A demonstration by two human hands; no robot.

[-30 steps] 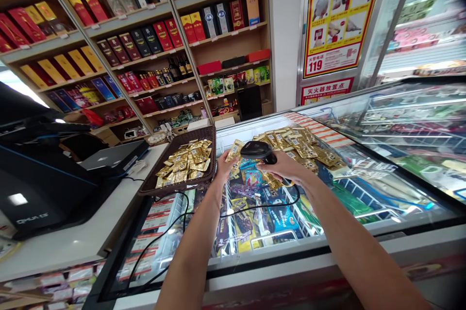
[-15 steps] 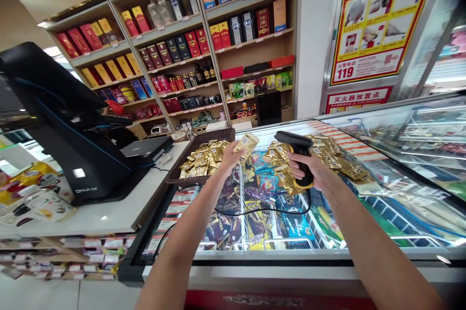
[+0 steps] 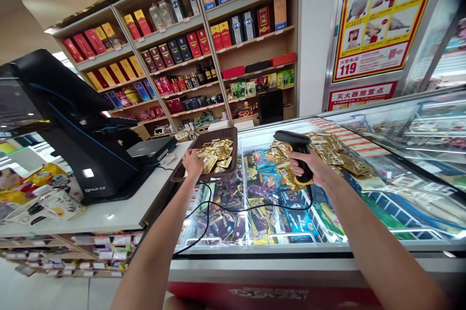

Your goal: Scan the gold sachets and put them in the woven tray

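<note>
1. Tall wooden shelves [image 3: 251,47] filled with boxes and bottles line the back wall, with a red-and-yellow printed poster [image 3: 382,23] to their right.
2. White counter [image 3: 145,203] on the left carries a large black terminal with a blue trim line [image 3: 102,159], standing well to the left of both hands.
3. Beside the counter's right edge runs a long white chest freezer with a glass top [image 3: 276,265]; colourful wrapped goods show through the glass.
4. At the freezer's far left corner sits a dark brown woven basket [image 3: 235,149] holding a heap of small, flat, shiny gold packets [image 3: 218,152].
5. Left hand [image 3: 192,162]: it is at the basket's left side, its bent fingers over the gold heap, which lies directly under and to the right of them. I cannot tell whether they grip a packet.
6. Right hand [image 3: 307,166]: it is closed around the handle of a black-and-yellow handheld scanner [image 3: 291,138], above the glass and well apart from the basket. The scanner's head points left.
7. More gold packets [image 3: 333,154] lie loose on the glass towards the freezer's far edge, behind and to the right of the right hand; others show just left of the scanner's handle.
8. Thin black cable [image 3: 236,210] loops across the glass between the two forearms.
</note>
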